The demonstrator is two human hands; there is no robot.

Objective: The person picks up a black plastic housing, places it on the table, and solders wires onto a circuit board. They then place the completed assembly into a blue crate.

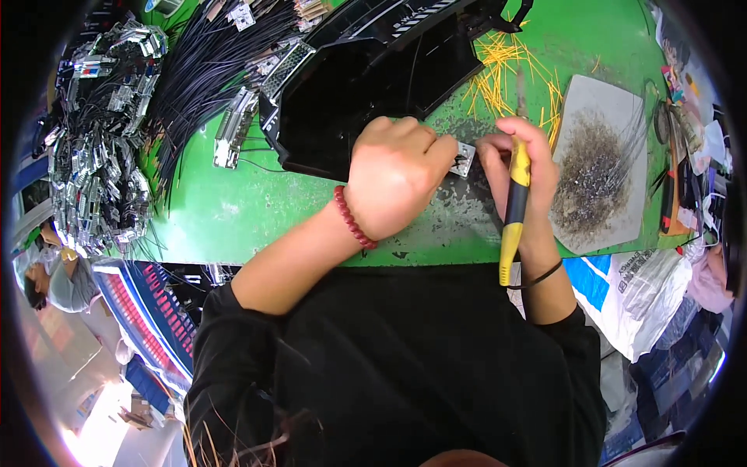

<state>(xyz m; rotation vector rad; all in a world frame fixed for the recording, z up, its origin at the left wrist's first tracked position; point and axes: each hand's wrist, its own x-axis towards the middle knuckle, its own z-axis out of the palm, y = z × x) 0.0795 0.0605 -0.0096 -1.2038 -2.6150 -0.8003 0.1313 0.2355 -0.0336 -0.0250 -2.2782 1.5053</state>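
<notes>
My left hand [397,175], wearing a red bead bracelet, is closed with its back upward. Its fingers grip a small silvery-white part [462,159] that has a dark patch on it; the fingertips are partly hidden. My right hand [537,163] is wrapped round a yellow-and-black soldering iron [516,202]. The iron's metal tip points to the far side, and its cord end hangs near my right wrist. Just beyond my left hand lies a large black plastic panel [342,93], angular, with white printed stripes. Next to it on the left is a metal-cased part [232,132] with a thin black wire.
Bundled black wires [210,70] and a heap of metal parts [109,148] cover the left of the green table [233,222]. Yellow wire pieces [498,70] lie at the far right. A grey board [599,93] with dark debris and thin wires sits right of my right hand.
</notes>
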